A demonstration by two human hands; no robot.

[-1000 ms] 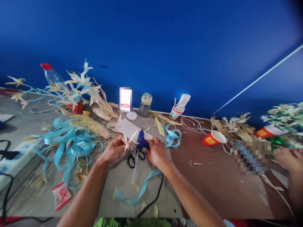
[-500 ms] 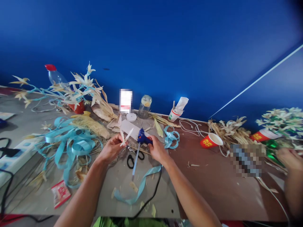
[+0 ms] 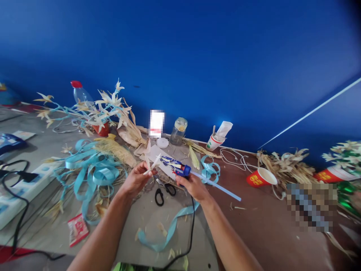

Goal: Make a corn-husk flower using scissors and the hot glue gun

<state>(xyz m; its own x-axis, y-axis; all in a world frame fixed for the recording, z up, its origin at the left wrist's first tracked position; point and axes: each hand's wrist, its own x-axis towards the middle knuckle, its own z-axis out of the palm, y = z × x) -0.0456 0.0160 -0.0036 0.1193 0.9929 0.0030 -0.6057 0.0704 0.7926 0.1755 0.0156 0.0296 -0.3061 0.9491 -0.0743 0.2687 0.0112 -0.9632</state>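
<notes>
My left hand (image 3: 137, 179) pinches a pale, pointed corn-husk flower (image 3: 153, 164) between thumb and fingertips. A blue hot glue gun (image 3: 182, 169) is gripped in my right hand (image 3: 195, 185), its front toward the flower. From its back a long translucent glue stick (image 3: 222, 188) juts out to the right, and a black cord (image 3: 192, 222) hangs below. Whether the nozzle touches the flower I cannot tell. Black-handled scissors (image 3: 159, 196) lie on the table just beneath both hands. A loose strip of light-blue ribbon (image 3: 172, 229) curls nearer to me.
Left are a heap of blue ribbon (image 3: 104, 175), finished husk flowers on stems (image 3: 109, 99) and a white power strip (image 3: 31, 190). A glass jar (image 3: 179, 131) stands behind. To the right are a red paper cup (image 3: 261, 177) and dried husks (image 3: 290, 163).
My right hand has turned the glue gun, so the glue stick swung from pointing down toward me to pointing right. The view has shifted slightly left; the left hand still holds the flower.
</notes>
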